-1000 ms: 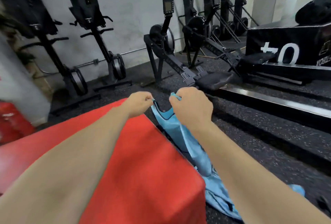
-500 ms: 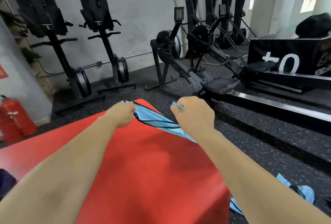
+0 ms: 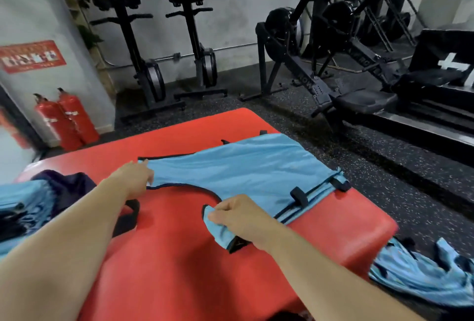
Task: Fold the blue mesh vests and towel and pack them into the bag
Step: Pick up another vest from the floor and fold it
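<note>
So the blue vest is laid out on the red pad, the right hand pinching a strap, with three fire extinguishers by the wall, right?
Not quite: the head view shows two fire extinguishers by the wall, not three. The rest holds: the blue vest lies on the red pad and the right hand pinches a strap.

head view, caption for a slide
Left hand on one strap, right hand pinching the other, a blue mesh vest lies spread on a red pad.

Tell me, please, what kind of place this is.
Most likely a gym. Several rowing machines are in view, the floor is speckled black rubber, and a red padded box stands in front.
</note>
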